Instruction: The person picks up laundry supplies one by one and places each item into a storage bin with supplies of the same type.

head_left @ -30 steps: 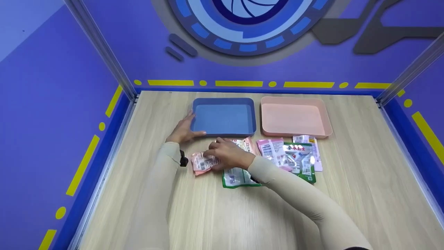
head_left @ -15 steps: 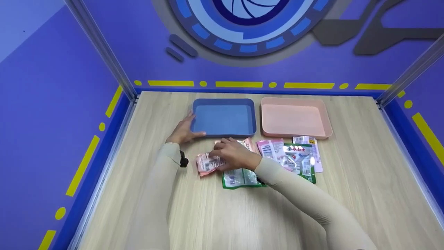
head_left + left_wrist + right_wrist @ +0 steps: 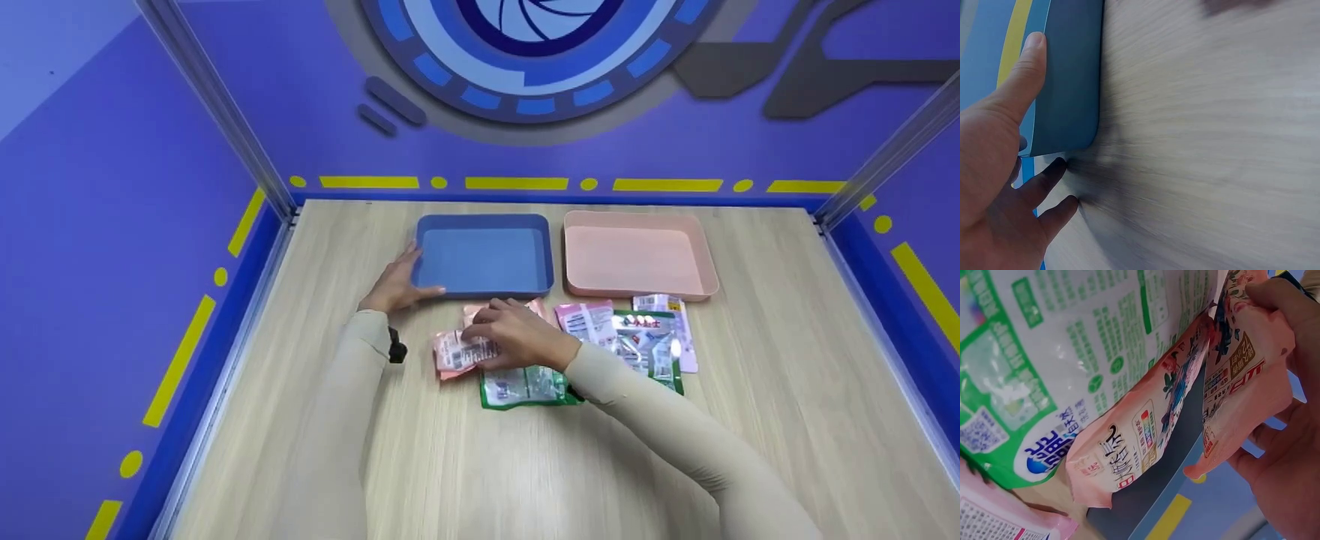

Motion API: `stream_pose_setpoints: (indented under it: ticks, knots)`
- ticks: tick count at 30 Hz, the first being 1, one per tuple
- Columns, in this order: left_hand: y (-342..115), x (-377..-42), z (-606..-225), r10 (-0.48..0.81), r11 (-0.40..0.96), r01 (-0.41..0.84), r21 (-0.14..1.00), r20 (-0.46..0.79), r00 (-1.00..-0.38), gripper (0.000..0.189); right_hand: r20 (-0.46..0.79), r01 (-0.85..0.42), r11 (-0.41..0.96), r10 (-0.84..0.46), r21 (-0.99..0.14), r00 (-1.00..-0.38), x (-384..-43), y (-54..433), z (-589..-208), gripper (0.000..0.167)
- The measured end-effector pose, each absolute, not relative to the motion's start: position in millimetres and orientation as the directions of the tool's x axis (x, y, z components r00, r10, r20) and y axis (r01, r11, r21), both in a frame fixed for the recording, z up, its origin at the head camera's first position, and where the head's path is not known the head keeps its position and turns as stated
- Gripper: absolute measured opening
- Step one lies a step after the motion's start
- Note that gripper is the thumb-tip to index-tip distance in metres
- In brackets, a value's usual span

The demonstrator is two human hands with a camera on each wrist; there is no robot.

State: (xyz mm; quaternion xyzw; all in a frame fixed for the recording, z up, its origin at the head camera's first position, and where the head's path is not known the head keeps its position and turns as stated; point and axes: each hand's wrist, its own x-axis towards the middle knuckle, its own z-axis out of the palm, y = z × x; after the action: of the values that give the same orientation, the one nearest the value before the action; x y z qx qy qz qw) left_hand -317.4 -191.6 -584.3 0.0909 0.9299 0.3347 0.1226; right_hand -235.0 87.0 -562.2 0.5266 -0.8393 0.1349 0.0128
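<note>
My left hand (image 3: 395, 287) rests against the near left corner of the blue tray (image 3: 483, 293). In the left wrist view, its thumb lies along the tray's rim while other fingers touch the table beside it. My right hand (image 3: 517, 334) grips a pink sachet (image 3: 457, 355) with a printed label, raised above the other packets. In the right wrist view, the held sachet (image 3: 1247, 377) shows a floral print between thumb and fingers. Another pink floral sachet (image 3: 1123, 455) lies under the hand, next to a green-and-white pouch (image 3: 517, 387).
A pink tray (image 3: 637, 290) stands right of the blue one. In front of it lie a pink-and-white packet (image 3: 589, 322), a green-edged clear pouch (image 3: 645, 345) and a pale purple packet (image 3: 686, 337), overlapping. Panels border the wooden table (image 3: 465, 465).
My right hand has shifted a little to the right, carrying the pink sachet with it. More of the green-and-white pouch shows now. The left hand and both trays have stayed put.
</note>
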Motion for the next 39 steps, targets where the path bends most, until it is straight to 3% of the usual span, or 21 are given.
stream_pose_setpoints:
  ticks: [13, 39]
  knots:
    - [-192, -318, -585, 0.246, 0.766, 0.077, 0.638, -0.179, -0.953, 0.108, 0.148, -0.856, 0.464, -0.853, -0.229, -0.501, -236, 104, -559, 0.050]
    - [-190, -316, -584, 0.236, 0.750, 0.071, 0.658, -0.166, -0.957, 0.105, 0.167, -0.832, 0.503, -0.822, -0.236, -0.544, -240, 119, -551, 0.051]
